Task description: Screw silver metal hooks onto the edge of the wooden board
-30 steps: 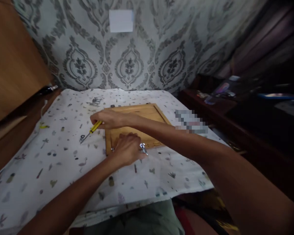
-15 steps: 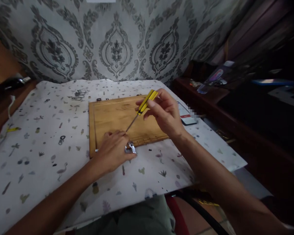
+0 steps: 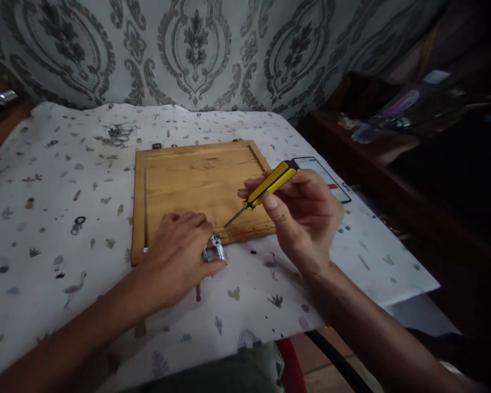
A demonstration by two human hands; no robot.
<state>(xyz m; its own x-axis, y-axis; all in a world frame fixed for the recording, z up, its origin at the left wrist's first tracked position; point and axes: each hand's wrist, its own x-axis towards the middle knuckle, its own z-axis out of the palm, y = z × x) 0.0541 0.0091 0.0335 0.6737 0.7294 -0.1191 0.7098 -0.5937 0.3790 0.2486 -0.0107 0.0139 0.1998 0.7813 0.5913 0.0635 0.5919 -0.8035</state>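
Observation:
A wooden panel (image 3: 196, 180) with a raised frame lies flat on the patterned cloth. My left hand (image 3: 180, 251) rests over its near edge, thumb and fingers around a small silver metal hinge (image 3: 216, 249) at that edge. In my right hand (image 3: 306, 218) is a yellow and black screwdriver (image 3: 272, 185), held by its handle over the panel's right part. Its shaft slants down to the left, and the tip is near the hinge, just above and right of it.
A phone (image 3: 323, 177) lies right of the panel, partly behind my right hand. Several metal pieces (image 3: 120, 134) sit at the back left, and a small dark ring-like item (image 3: 78, 225) is at the left. A clear bottle (image 3: 401, 106) lies at the far right.
The view has shifted and come closer. My right hand with the screwdriver has moved right and down, and its tip is now apart from my left fingers. My left hand still holds the hinge.

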